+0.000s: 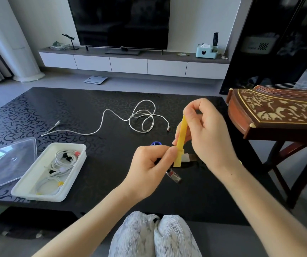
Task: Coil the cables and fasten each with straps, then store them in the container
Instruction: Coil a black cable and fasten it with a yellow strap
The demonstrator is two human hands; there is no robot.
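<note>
Yellow strap (181, 134) is standing taut above the table (93, 101). Your right hand (204, 130) is pinching its upper end, and your left hand (149, 167) is gripping its lower end along with a bundled cable, mostly hidden in the fist, whose plugs (175, 176) are poking out below. It is probably light, soft and floppy, so keep tension at both ends and squeeze the bundle's waist. A loose white cable (141, 117) is lying further back, likely springy. The container (37, 196) is sitting at your left, holding tied coils.

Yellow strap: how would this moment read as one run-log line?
left hand pinches yellow strap at bottom | right hand pinches its top | white cable loose on table | container holds coiled cables
</note>
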